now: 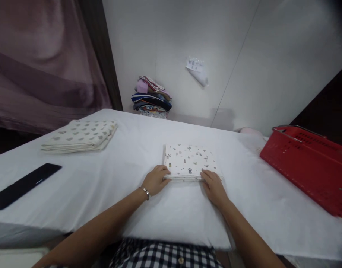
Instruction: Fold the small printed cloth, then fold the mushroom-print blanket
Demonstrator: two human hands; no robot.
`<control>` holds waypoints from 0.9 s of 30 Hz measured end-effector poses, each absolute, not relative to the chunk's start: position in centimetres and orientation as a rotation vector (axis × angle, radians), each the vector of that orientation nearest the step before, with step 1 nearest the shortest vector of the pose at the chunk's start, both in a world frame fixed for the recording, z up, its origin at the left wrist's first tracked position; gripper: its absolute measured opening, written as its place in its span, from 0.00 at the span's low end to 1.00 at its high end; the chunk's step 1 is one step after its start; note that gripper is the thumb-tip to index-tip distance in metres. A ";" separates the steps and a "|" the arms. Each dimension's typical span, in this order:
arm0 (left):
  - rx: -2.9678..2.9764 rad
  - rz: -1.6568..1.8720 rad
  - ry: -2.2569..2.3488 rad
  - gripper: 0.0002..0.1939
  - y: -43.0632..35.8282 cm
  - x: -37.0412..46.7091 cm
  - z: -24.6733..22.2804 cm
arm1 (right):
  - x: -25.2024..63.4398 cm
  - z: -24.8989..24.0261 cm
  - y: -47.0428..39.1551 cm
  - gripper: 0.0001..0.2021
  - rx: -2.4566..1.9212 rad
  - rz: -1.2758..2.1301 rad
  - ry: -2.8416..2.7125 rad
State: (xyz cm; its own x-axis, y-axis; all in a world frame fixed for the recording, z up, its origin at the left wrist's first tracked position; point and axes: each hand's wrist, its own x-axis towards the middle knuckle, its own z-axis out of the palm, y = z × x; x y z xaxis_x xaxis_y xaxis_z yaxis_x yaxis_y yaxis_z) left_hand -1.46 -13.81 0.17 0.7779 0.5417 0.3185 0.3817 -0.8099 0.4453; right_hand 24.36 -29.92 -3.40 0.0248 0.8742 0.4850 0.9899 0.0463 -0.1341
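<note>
A folded white cloth (191, 160) with small printed figures lies flat in the middle of the white-covered table (126, 208). My left hand (155, 180) holds its near left corner, fingers at the side and thumb along the front edge. At the near right corner my right hand (215, 186) grips the same front edge, with its fingers on top and the thumb lower down, partly hidden. Several folded layers show along that edge. A second folded cloth (81, 134), cream with grey shapes, rests apart at the far left.
A black phone-like slab (25, 186) lies on the left of the table. On the right stands a red plastic basket (307, 167) with a handle. A stack of folded fabrics (152, 97) sits against the wall beyond the far edge. A paper note (195, 67) hangs on the wall.
</note>
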 end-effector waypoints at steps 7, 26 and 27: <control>2.613 0.682 0.744 0.11 -13.9 -1.6 0.4 | 24.6 -3.2 -30.3 0.20 -2.009 -0.393 -1.793; 2.589 0.506 0.801 0.13 -13.3 -1.8 0.0 | 28.2 -3.8 -32.7 0.23 -2.076 -0.183 -1.624; 2.574 0.497 0.810 0.13 -13.4 -1.9 0.0 | 28.2 -3.8 -32.8 0.24 -2.082 -0.157 -1.608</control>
